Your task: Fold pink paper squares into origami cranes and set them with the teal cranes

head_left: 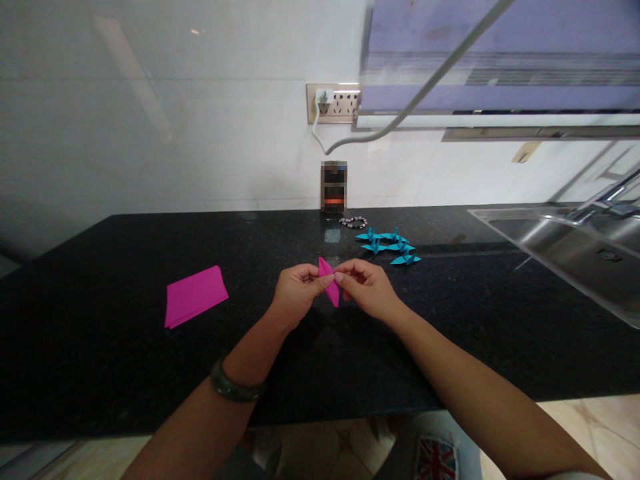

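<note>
A folded piece of pink origami paper (330, 288), narrow and pointed at both ends, is held above the dark countertop (310, 373). My left hand (299, 292) pinches it from the left, thumb on top. From the right, my right hand (367, 287) grips its middle edge between thumb and fingers. The fingers partly cover the folds. A small stack of flat pink paper sheets (196, 295) lies to the left of my hands. Several blue paper cranes (393, 247) stand grouped just beyond my right hand.
A phone-like device (334, 187) leans against the white wall, a beaded bracelet (354, 222) beside its base. Above it is a wall socket (333, 103) with a plug and grey cable (400, 120). A steel sink (575, 247) with a tap is set into the right side.
</note>
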`<state>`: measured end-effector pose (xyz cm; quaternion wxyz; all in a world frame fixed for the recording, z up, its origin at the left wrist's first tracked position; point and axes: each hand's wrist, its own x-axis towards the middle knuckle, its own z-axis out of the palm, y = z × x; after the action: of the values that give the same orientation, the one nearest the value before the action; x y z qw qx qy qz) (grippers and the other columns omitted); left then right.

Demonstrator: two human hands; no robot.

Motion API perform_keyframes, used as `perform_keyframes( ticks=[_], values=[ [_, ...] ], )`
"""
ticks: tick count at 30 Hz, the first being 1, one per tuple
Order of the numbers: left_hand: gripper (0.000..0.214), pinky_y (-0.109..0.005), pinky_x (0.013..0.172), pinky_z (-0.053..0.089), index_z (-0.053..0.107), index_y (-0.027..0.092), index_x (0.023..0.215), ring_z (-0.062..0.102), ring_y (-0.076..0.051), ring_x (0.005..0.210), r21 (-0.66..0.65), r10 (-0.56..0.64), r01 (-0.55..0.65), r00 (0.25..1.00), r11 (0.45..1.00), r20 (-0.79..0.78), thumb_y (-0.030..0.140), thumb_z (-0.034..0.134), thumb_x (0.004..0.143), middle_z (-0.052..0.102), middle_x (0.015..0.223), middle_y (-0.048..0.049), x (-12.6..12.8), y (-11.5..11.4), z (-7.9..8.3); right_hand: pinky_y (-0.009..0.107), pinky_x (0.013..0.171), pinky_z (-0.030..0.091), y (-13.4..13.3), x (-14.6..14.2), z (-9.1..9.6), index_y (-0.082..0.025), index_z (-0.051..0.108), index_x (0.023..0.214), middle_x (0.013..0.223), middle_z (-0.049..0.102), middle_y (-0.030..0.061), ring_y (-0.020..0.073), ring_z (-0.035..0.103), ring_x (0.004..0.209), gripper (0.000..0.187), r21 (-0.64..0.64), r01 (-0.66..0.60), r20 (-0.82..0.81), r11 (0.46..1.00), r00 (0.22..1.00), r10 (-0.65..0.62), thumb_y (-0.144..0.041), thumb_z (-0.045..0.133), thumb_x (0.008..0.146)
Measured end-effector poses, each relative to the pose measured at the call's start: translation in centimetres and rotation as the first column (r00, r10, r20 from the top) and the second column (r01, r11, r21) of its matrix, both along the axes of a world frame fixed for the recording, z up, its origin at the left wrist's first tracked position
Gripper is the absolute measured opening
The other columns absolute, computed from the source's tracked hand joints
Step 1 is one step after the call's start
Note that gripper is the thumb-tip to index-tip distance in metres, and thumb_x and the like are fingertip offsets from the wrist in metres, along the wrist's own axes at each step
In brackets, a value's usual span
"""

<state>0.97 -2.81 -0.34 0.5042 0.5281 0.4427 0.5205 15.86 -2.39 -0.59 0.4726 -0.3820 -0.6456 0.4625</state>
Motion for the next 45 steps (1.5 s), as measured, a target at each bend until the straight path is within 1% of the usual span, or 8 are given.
perform_keyframes(
  ticks=[5, 9, 12, 21, 27, 32, 36, 45],
  values=[
    [0.017, -0.022, 0.051, 0.038, 0.058, 0.011, 0.061, 0.05, -0.009, 0.052, 0.029, -0.08, 0.084, 0.99, 0.996, -0.114, 0.024, 0.069, 0.058, 0.059, 0.057, -0.0002, -0.2, -0.2, 0.0, 0.02, 0.043, 0.04, 0.2, 0.0, 0.0, -0.015, 0.058, 0.079, 0.061, 0.055, -0.0014, 0.0061, 0.047, 0.044, 0.021, -0.024, -0.039, -0.077, 0.999, 0.996, 0.037, -0.033, 0.061, 0.069],
    [0.019, -0.02, 0.046, 0.034, 0.056, 0.012, 0.057, 0.046, -0.008, 0.047, 0.051, -0.071, 0.087, 0.963, 0.995, -0.261, 0.027, 0.066, 0.061, 0.056, 0.053, 0.0006, -0.3, -0.2, -0.1, 0.02, 0.043, 0.039, 0.3, 0.0, -0.3, -0.014, 0.058, 0.075, 0.06, 0.056, -0.0013, 0.0062, 0.047, 0.045, 0.023, -0.058, -0.069, -0.062, 0.996, 0.996, 0.065, -0.033, 0.066, 0.065],
    [0.021, -0.019, 0.043, 0.031, 0.055, 0.012, 0.056, 0.043, -0.007, 0.044, 0.071, -0.044, 0.069, 0.949, 0.995, -0.313, 0.029, 0.066, 0.06, 0.053, 0.05, 0.0017, -0.4, -0.2, -0.3, 0.02, 0.043, 0.038, 0.3, 0.0, -0.3, -0.014, 0.057, 0.072, 0.058, 0.055, -0.0017, 0.0058, 0.046, 0.043, 0.02, -0.068, -0.082, -0.039, 0.994, 0.996, 0.08, -0.032, 0.064, 0.066],
    [0.021, -0.019, 0.043, 0.029, 0.053, 0.012, 0.056, 0.042, -0.006, 0.045, 0.081, -0.06, 0.087, 0.955, 0.993, -0.291, 0.029, 0.066, 0.06, 0.053, 0.051, 0.002, -0.3, -0.2, -0.5, 0.021, 0.047, 0.038, 0.0, 0.1, 0.2, -0.014, 0.058, 0.066, 0.057, 0.054, -0.0015, 0.0071, 0.048, 0.046, 0.019, -0.012, -0.055, -0.052, 0.998, 0.997, 0.054, -0.033, 0.062, 0.069],
    [0.021, -0.02, 0.046, 0.033, 0.053, 0.012, 0.058, 0.045, -0.007, 0.048, 0.073, -0.107, 0.131, 0.958, 0.989, -0.266, 0.03, 0.065, 0.062, 0.054, 0.054, 0.0007, -0.3, -0.2, -0.4, 0.022, 0.049, 0.038, 0.2, 0.3, -0.2, -0.014, 0.058, 0.065, 0.051, 0.051, -0.0019, 0.0072, 0.046, 0.046, 0.029, 0.022, -0.051, -0.031, 0.998, 0.998, 0.052, -0.039, 0.05, 0.078],
    [0.022, -0.019, 0.045, 0.031, 0.05, 0.013, 0.055, 0.043, -0.007, 0.046, 0.056, -0.123, 0.143, 0.954, 0.988, -0.274, 0.028, 0.065, 0.061, 0.05, 0.05, 0.0028, -0.2, -0.4, -0.6, 0.021, 0.047, 0.04, 0.2, 0.2, -0.3, -0.016, 0.058, 0.076, 0.064, 0.053, -0.0013, 0.0079, 0.048, 0.052, 0.024, -0.033, -0.113, -0.049, 0.993, 0.993, 0.111, -0.037, 0.064, 0.066],
    [0.022, -0.019, 0.044, 0.032, 0.049, 0.013, 0.056, 0.043, -0.007, 0.046, 0.047, -0.147, 0.166, 0.951, 0.985, -0.273, 0.028, 0.064, 0.061, 0.05, 0.051, 0.0025, -0.2, -0.5, -0.8, 0.02, 0.046, 0.039, 0.1, 0.1, -0.3, -0.015, 0.057, 0.07, 0.066, 0.051, -0.0011, 0.0071, 0.045, 0.053, 0.023, -0.024, -0.138, -0.018, 0.99, 0.99, 0.138, -0.035, 0.067, 0.063],
    [0.019, -0.019, 0.046, 0.032, 0.05, 0.013, 0.056, 0.043, -0.007, 0.047, 0.034, -0.189, 0.209, 0.934, 0.977, -0.302, 0.026, 0.063, 0.063, 0.05, 0.052, 0.0024, -0.3, -0.5, -0.8, 0.021, 0.044, 0.035, -0.1, 0.0, -0.3, -0.014, 0.056, 0.061, 0.06, 0.052, -0.002, 0.0067, 0.045, 0.048, 0.024, -0.09, -0.128, -0.102, 0.988, 0.988, 0.119, -0.034, 0.069, 0.061]
  ],
)
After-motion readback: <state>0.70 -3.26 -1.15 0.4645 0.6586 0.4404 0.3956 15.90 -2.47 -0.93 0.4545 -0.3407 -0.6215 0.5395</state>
